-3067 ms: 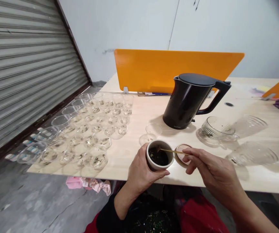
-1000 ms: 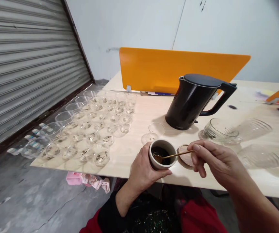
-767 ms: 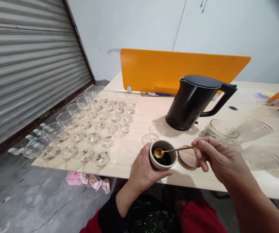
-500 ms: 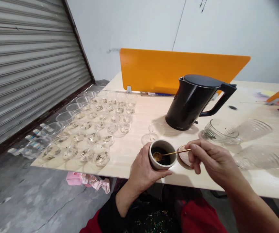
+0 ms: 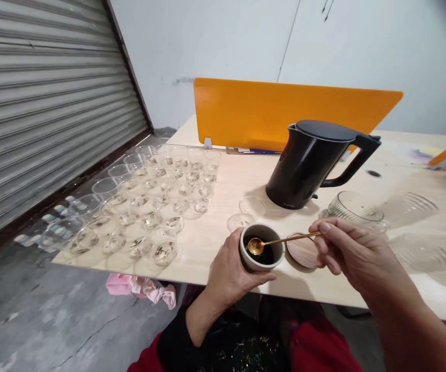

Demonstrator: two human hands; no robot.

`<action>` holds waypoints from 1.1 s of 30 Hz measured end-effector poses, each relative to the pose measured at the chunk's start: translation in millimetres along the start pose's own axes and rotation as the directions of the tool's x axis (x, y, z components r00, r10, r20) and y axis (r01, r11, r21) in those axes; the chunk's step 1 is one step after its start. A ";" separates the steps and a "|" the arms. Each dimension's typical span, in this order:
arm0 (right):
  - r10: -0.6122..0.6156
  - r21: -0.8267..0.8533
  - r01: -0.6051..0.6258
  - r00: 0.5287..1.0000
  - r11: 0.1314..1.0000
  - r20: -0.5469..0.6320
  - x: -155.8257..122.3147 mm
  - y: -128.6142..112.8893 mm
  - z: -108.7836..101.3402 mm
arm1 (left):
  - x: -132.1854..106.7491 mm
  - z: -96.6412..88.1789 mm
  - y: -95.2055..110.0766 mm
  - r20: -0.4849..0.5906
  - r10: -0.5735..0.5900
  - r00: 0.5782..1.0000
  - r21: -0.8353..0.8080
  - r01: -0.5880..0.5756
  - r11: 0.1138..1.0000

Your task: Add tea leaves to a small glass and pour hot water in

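My left hand (image 5: pixel 232 271) is wrapped around a pale ceramic canister (image 5: pixel 249 262), tilted toward me at the table's front edge. Dark dry leaves, which look like tea, lie inside it. Between the thumb and fingers of my right hand (image 5: pixel 347 245) is the handle of a gold spoon (image 5: pixel 256 246); its round bowl sits in the canister's mouth, just over the leaves. A round wooden lid (image 5: pixel 302 251) lies on the table beneath the spoon handle. Just behind the canister stands a clear plastic cup (image 5: pixel 251 207) with a few specks in its bottom.
Many clear cups (image 5: pixel 164 253) with bits of leaf fill the table's left side. A black kettle (image 5: pixel 308 165) stands behind the canister, before an orange divider (image 5: pixel 246 113). At right are a ribbed glass bowl (image 5: pixel 356 209) and clear glasses lying on their sides (image 5: pixel 420 253).
My right hand has drawn back to the right and the spoon's bowl has risen from the leaves toward the rim. More of the wooden lid shows. My left hand stays on the canister.
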State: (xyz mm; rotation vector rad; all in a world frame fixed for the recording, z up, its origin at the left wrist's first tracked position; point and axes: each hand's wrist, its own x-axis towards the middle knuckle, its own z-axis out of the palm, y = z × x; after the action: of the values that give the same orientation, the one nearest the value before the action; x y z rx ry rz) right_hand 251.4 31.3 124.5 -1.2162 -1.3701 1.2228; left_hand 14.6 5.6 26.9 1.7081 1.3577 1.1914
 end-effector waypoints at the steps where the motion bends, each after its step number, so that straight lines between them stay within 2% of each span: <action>1: 0.007 0.019 -0.006 1.000 1.000 -0.018 1.3 -0.6 0.3 | 0.1 0.2 -0.4 0.002 0.004 1.000 -0.004 -0.004 1.000; 6: 0.006 0.033 -0.004 0.998 0.999 -0.066 5.0 -0.1 0.6 | 0.1 0.3 -0.8 0.003 0.004 1.000 -0.008 -0.004 1.000; 11: -0.013 0.018 0.014 0.999 1.000 -0.035 5.9 1.7 4.1 | 0.3 -0.7 1.8 0.014 -0.010 1.000 -0.009 0.011 1.000; 18: -0.038 -0.017 0.037 0.993 0.999 -0.109 11.0 -1.9 6.9 | -0.6 0.4 -0.6 0.007 -0.008 1.000 -0.006 0.008 1.000; 20: -0.086 -0.138 0.078 0.995 0.987 -0.055 7.3 -1.4 10.2 | -0.8 0.6 -1.7 0.008 0.002 1.000 -0.007 -0.002 1.000; 23: -0.114 -0.352 0.152 0.985 0.924 0.126 -4.0 -3.9 19.0 | -0.7 0.8 -2.2 0.004 -0.009 1.000 0.014 0.009 1.000; 26: -0.107 -0.422 0.190 0.971 0.886 0.214 -13.8 -9.6 23.8 | -0.5 0.7 -1.4 0.000 -0.043 0.999 0.028 0.043 0.999; 29: -0.112 -0.396 0.179 0.976 0.901 0.187 -14.2 -12.8 18.8 | -0.6 0.4 -0.5 0.007 -0.042 0.999 0.020 0.042 0.999; 33: -0.097 -0.181 0.098 0.995 0.979 0.014 -4.1 -10.3 8.3 | -0.8 0.2 -0.7 0.010 -0.017 1.000 -0.002 0.017 1.000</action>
State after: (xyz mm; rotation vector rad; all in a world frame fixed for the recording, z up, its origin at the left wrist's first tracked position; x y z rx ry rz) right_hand 242.7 26.0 133.9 -1.2556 -1.5533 1.0513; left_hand 14.6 5.0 26.0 1.6958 1.3615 1.1734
